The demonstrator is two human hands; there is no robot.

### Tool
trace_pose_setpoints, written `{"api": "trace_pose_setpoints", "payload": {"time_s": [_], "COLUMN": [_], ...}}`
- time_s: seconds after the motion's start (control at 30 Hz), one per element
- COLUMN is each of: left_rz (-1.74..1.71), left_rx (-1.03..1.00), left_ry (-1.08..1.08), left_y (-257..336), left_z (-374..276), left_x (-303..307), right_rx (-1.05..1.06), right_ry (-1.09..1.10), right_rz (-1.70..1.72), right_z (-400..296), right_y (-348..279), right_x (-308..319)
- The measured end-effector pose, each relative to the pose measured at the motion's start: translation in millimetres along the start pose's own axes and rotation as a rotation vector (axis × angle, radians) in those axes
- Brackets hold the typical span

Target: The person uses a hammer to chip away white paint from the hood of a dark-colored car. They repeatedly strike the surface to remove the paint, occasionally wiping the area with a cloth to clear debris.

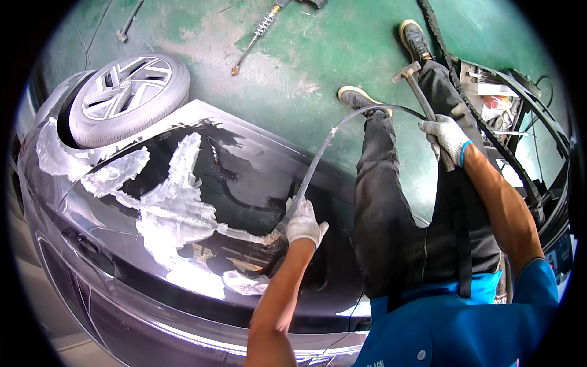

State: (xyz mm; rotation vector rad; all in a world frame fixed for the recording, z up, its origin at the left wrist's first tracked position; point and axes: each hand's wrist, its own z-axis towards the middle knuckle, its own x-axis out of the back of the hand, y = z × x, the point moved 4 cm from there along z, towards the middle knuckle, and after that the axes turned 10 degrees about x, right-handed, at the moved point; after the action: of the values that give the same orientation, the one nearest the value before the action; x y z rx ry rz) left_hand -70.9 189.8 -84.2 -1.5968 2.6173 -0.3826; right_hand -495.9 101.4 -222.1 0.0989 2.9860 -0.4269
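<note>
A long, curved grey bar (pixel 316 158) arcs over the dark door panel (pixel 330 257) of a car. Its worn brownish end meets the panel beside a narrow pale strip. My left hand (pixel 305 225), in a white knit glove, is around the bar near that end, with the thumb out to the side; some fingers are hidden by the bar. In my gloved right hand (pixel 444 136) is a hammer (pixel 418 89), gripped by its handle, head pointing up and away from me. The bar's far end reaches this hand; whether it is held there cannot be told.
Pale, rough patches (pixel 176 215) cover part of the car's side. Left of them is the wheel (pixel 126 91). On the green floor (pixel 293 50) lie a strut with a coil spring (pixel 263 25) and another hammer (pixel 128 23). A cart with tools (pixel 495 105) stands at right.
</note>
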Motion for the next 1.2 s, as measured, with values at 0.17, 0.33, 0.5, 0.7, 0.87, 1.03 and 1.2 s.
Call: {"api": "trace_pose_setpoints", "payload": {"time_s": [0.17,0.33,0.5,0.7,0.87,1.03,1.2], "left_rz": [0.039,0.005,0.114,0.110,0.131,0.111,0.132], "left_rx": [0.064,0.076,0.069,0.113,0.179,0.144,0.112], "left_ry": [0.005,0.072,0.000,0.018,0.047,0.030,0.013], "left_y": [-2.5,-7.9,-8.5,-14.5,-0.1,41.0,52.3], "left_z": [5.7,-55.7,-91.4,-43.8,-23.8,-47.6,-73.4], "left_x": [2.5,9.4,18.8,13.3,13.1,6.3,-10.4], "right_rx": [-0.003,-0.041,-0.089,-0.028,0.120,0.242,0.365], "right_ry": [0.021,-0.003,-0.040,-0.055,-0.007,0.009,-0.136], "right_rz": [0.046,-0.001,-0.091,-0.048,0.024,0.404,0.592], "right_z": [0.9,-0.2,2.8,0.7,-5.6,-87.2,-236.7], "right_y": [-3.1,-2.9,-13.6,-19.7,-33.0,-65.8,-123.2], "right_x": [5.5,6.5,7.8,6.9,-4.6,-54.5,-132.5]}}
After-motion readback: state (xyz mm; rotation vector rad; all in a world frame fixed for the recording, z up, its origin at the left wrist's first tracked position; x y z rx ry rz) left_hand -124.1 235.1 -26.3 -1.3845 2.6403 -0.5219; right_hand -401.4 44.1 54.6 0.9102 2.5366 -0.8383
